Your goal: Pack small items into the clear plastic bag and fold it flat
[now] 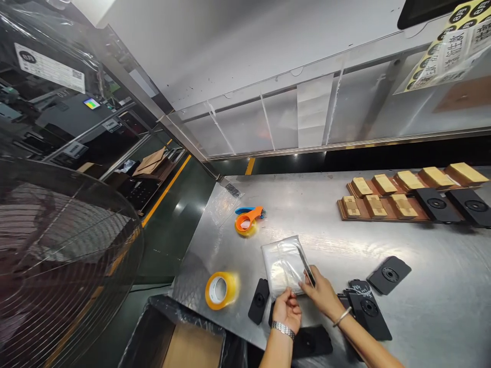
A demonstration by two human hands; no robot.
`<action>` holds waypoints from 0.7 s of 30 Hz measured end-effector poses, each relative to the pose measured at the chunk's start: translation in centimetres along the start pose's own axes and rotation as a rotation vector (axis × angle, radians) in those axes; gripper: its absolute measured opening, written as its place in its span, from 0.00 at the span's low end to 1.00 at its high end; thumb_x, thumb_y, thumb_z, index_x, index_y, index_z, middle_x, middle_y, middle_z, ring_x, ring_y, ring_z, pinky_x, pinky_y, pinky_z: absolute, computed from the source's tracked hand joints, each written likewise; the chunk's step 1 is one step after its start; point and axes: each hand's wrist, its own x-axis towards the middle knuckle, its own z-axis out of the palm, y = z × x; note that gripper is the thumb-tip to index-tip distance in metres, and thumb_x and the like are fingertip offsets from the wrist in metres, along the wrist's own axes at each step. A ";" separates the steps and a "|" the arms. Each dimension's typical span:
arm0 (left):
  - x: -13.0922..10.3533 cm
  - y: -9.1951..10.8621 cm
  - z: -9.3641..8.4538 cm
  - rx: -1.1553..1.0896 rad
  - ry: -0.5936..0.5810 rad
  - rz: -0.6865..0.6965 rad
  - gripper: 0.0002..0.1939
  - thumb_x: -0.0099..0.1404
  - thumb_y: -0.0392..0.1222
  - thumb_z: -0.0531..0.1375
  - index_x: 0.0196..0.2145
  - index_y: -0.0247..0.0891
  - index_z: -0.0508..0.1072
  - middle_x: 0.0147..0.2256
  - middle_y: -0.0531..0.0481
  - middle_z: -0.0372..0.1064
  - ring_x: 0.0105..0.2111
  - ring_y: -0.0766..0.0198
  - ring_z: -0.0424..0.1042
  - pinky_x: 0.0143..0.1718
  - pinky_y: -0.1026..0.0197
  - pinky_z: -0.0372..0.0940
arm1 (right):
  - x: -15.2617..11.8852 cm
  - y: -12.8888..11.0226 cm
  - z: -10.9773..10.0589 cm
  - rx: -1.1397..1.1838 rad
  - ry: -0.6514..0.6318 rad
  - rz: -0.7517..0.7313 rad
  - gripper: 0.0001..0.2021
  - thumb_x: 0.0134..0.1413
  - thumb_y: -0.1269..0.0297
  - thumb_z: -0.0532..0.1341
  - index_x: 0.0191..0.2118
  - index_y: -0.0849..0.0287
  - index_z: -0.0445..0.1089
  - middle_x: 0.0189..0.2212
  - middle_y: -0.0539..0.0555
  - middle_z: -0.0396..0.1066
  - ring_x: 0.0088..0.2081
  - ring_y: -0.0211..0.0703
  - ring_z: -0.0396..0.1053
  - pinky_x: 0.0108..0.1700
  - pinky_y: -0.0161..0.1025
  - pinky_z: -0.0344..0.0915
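A stack of clear plastic bags lies on the metal table in front of me. My left hand is closed at its near edge, thumb and fingers pinching the plastic. My right hand grips a thin black piece, seen almost edge-on along the bags' right side; its kind I cannot tell. Around my hands lie black plates with round centres: one plate to the left, another plate below my wrists, and a plate to the right, overlapping others.
A yellow tape roll and an orange tape dispenser stand left on the metal table. Wooden blocks sit on brown strips at back right. A fan and a lined bin flank the left edge.
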 end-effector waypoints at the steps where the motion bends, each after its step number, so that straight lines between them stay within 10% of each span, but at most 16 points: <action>1: -0.1 0.1 0.1 -0.021 -0.001 -0.023 0.10 0.66 0.33 0.52 0.25 0.32 0.62 0.19 0.56 0.58 0.12 0.79 0.55 0.11 0.75 0.45 | -0.1 0.9 0.3 -0.069 0.003 -0.019 0.14 0.41 0.59 0.64 0.35 0.56 0.63 0.27 0.47 0.65 0.29 0.40 0.65 0.35 0.39 0.62; 15: -2.1 4.2 1.1 -0.022 -0.078 -0.132 0.16 0.68 0.34 0.47 0.23 0.31 0.60 0.18 0.57 0.55 0.12 0.82 0.52 0.13 0.78 0.46 | 2.3 5.8 1.4 -0.666 0.022 0.034 0.12 0.60 0.57 0.55 0.38 0.62 0.68 0.31 0.50 0.70 0.34 0.38 0.70 0.40 0.43 0.68; 21: -1.7 4.6 -0.3 0.314 -0.008 0.087 0.14 0.63 0.38 0.54 0.20 0.33 0.63 0.16 0.55 0.57 0.11 0.77 0.51 0.14 0.72 0.41 | 1.7 4.9 2.0 -0.733 0.061 0.062 0.11 0.60 0.58 0.54 0.38 0.61 0.68 0.31 0.50 0.70 0.33 0.38 0.69 0.39 0.42 0.68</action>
